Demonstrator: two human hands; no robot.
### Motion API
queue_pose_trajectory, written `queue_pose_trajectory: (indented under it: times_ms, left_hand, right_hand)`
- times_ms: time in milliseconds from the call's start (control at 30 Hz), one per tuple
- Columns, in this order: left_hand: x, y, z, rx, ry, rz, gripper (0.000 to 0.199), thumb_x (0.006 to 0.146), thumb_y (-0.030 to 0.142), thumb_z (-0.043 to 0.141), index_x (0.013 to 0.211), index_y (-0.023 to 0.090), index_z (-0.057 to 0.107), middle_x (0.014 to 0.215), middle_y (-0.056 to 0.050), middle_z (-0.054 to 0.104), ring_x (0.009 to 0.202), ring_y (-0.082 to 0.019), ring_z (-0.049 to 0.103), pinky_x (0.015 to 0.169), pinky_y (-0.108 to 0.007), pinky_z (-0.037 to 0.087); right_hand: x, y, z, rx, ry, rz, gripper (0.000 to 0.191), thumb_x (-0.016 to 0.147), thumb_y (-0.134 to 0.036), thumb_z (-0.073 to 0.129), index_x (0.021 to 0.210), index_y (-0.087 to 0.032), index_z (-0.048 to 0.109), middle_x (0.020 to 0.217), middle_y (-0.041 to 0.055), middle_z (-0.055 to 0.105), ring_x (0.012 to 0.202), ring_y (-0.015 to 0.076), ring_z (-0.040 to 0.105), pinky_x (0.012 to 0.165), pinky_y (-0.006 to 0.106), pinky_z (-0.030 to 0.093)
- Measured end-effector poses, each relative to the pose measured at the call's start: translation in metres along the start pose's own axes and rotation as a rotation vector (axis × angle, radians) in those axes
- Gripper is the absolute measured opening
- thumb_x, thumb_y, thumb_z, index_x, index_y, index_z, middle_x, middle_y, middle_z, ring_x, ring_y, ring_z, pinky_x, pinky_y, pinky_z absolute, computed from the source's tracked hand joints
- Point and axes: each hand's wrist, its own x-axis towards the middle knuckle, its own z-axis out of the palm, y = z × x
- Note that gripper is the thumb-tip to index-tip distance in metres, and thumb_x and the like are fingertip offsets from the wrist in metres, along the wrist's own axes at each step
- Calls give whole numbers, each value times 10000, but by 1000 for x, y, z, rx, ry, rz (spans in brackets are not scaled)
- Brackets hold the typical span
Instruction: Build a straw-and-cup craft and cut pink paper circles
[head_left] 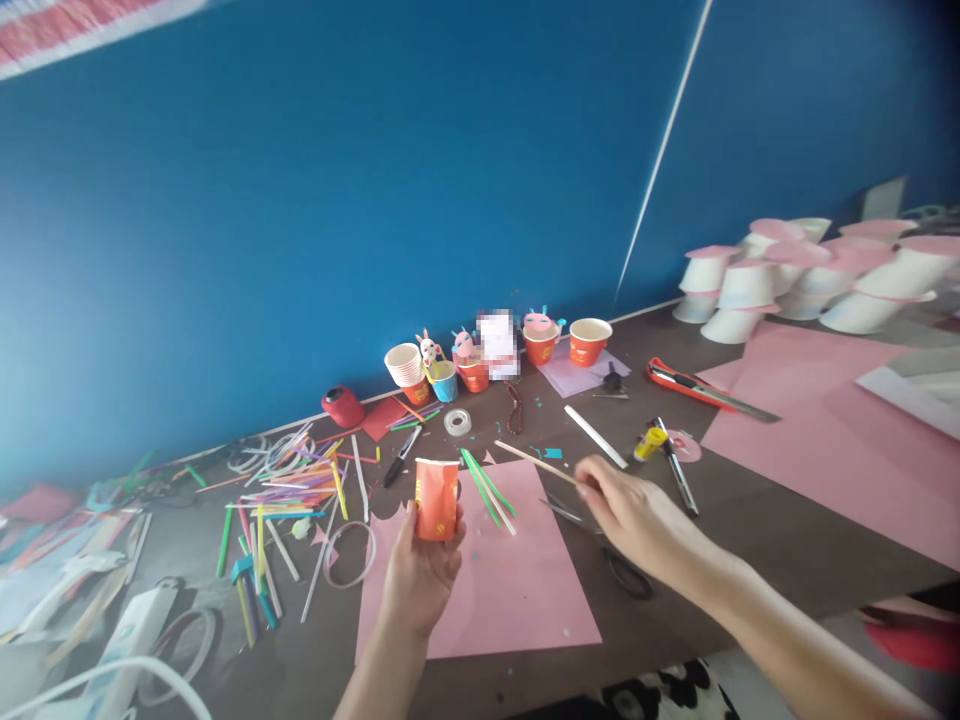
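Observation:
My left hand (426, 575) is wrapped round a red paper cup (436, 498), held above a sheet of pink paper (517, 600). Between the fingertips of my right hand (615, 500) is a thin wooden stick (534, 459), pointing left toward the cup but apart from it. Green and white straws (489, 488) lie on the pink sheet between the two hands. Below my right hand rest scissors (628, 574), partly hidden by the hand.
Loose coloured straws (292, 480) and a tape ring (349, 555) lie to the left. Decorated cups (472, 374) and a cup stack (405, 364) stand along the blue wall. A box cutter (690, 384), markers (679, 470) and white cups (746, 285) are on the right.

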Motion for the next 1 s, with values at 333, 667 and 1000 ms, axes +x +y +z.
queue_pose_trajectory:
  times_ms: [333, 667, 1000]
  left_hand:
    - [-4, -3, -1, 115, -16, 121, 344, 812, 348, 488, 1037, 101, 568, 975, -133, 634, 802, -195, 626, 472, -197, 512]
    - [-5, -6, 1, 257, -18, 164, 339, 812, 384, 469, 1009, 129, 576, 946, -103, 635, 803, -207, 625, 465, -200, 492]
    - [-11, 5, -10, 578, -28, 284, 397, 718, 295, 579, 1091, 182, 503, 941, -88, 638, 862, -248, 614, 634, -304, 488]
  right_hand:
    - [-2, -48, -4, 274, -27, -193, 338, 824, -76, 333, 1065, -234, 511, 954, 40, 602, 871, 172, 563, 750, 281, 413]
    - [-3, -45, -10, 177, 23, -200, 352, 805, -66, 370, 1072, -225, 535, 912, 35, 614, 822, 151, 580, 704, 254, 433]
    - [-9, -50, -20, 67, 76, -282, 375, 773, -51, 412, 1067, -223, 567, 829, 25, 620, 750, 129, 587, 644, 215, 436]
